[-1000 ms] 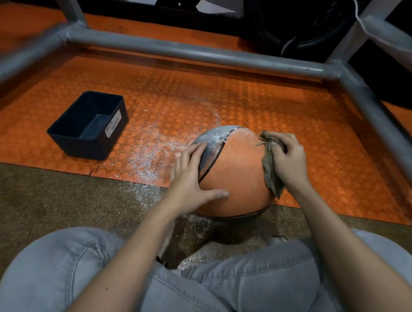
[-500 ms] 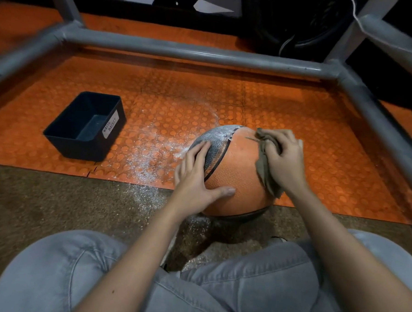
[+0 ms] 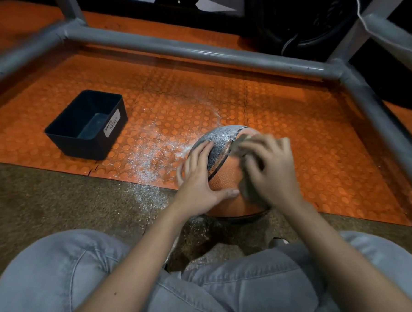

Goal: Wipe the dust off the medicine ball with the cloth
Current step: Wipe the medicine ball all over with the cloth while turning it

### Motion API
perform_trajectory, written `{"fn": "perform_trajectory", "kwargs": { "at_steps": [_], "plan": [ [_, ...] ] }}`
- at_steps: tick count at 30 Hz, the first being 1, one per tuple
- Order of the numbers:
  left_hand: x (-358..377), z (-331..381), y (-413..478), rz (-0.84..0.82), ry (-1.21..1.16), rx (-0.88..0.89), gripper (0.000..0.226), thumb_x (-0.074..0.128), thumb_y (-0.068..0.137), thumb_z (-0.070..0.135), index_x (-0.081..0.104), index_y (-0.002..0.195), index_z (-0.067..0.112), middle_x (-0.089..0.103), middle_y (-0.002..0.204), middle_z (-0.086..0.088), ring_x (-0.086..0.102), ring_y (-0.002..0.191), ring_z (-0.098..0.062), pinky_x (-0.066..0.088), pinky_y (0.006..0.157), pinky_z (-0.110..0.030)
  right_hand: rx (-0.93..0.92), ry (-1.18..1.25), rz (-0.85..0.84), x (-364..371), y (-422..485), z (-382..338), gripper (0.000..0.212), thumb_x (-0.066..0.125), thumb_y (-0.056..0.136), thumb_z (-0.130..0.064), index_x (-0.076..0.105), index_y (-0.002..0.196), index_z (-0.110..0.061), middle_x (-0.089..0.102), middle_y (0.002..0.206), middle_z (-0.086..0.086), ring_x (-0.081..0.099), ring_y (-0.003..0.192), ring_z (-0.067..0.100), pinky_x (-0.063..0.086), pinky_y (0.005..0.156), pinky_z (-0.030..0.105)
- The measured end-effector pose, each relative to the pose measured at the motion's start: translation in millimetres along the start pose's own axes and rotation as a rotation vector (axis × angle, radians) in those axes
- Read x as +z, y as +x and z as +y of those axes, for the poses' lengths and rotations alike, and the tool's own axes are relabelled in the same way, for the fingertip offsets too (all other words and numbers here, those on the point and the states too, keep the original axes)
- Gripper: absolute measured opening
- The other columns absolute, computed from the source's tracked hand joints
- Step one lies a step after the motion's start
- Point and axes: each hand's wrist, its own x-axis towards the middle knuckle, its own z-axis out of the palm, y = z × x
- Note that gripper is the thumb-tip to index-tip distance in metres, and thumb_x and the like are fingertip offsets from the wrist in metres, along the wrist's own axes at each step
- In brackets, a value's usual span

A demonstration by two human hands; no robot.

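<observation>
An orange and dark grey medicine ball [image 3: 225, 178] sits on the floor just in front of my crossed legs, its grey panel coated in white dust. My left hand [image 3: 199, 179] lies flat on the ball's left side, fingers straight and thumb spread toward the centre. My right hand [image 3: 271, 171] grips a bunched grey-brown cloth [image 3: 246, 186] and presses it on the top of the ball, close to the grey panel. The hand and cloth are blurred by motion. The right side of the ball is hidden behind them.
A dark blue bin [image 3: 87, 123] labelled "waste basket" stands to the left on the orange studded mat [image 3: 297, 117]. White dust [image 3: 150, 153] lies scattered between bin and ball. Grey metal frame bars [image 3: 193, 51] run across the back and down the right.
My right hand has swept the cloth from the ball's right side leftward over the top toward the grey panel. My left hand has stayed on the left side of the ball.
</observation>
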Motion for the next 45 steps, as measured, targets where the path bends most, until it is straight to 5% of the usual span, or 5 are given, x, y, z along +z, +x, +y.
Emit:
{"fn": "perform_trajectory", "kwargs": {
  "at_steps": [15,21,27,38,45],
  "plan": [
    [2,-9,-3,-0.004,0.017,-0.009,0.104,0.052,0.061,0.06,0.003,0.148,0.034,0.0,0.152,0.02,0.0,0.138,0.001,-0.004,0.115,-0.046,-0.279,-0.087,-0.084,-1,-19,-19,0.026,0.05,0.084,-0.028,0.071,0.099,-0.023,0.066,0.106,-0.005,0.046,0.089,0.021,0.031,0.074,0.034],
    [1,-2,0,-0.042,0.019,-0.036,0.11,0.068,0.068,0.065,-0.001,0.148,0.035,-0.005,0.151,0.024,-0.003,0.129,0.011,-0.007,0.115,-0.047,0.178,0.046,0.056,-11,16,16,0.036,0.041,0.08,-0.034,0.07,0.101,-0.03,0.064,0.104,-0.008,0.043,0.093,0.02,0.032,0.078,0.035],
    [1,-8,-1,-0.026,0.019,-0.028,0.109,0.044,0.059,0.074,-0.004,0.148,0.035,-0.006,0.151,0.023,-0.002,0.137,0.004,-0.009,0.113,-0.044,-0.236,-0.037,-0.044,0,-21,-18,0.027,0.049,0.085,-0.028,0.07,0.101,-0.024,0.065,0.106,-0.007,0.045,0.092,0.019,0.031,0.072,0.034],
    [9,0,-2,0.012,0.081,0.176,0.09,0.039,0.074,0.072,0.002,0.148,0.036,-0.003,0.148,0.03,-0.011,0.134,0.01,-0.006,0.115,-0.042,0.278,0.213,0.107,9,10,32,0.03,0.045,0.089,-0.02,0.064,0.112,-0.021,0.051,0.107,-0.011,0.044,0.104,0.026,0.019,0.088,0.004],
    [8,-12,4,0.028,0.08,0.085,0.107,0.058,0.061,0.056,0.0,0.148,0.033,-0.007,0.152,0.025,-0.012,0.139,0.006,-0.007,0.117,-0.038,-0.269,0.023,-0.076,13,-24,-13,0.028,0.049,0.087,-0.019,0.065,0.11,-0.02,0.06,0.12,0.0,0.055,0.096,0.032,0.038,0.083,0.04]
  ]
}}
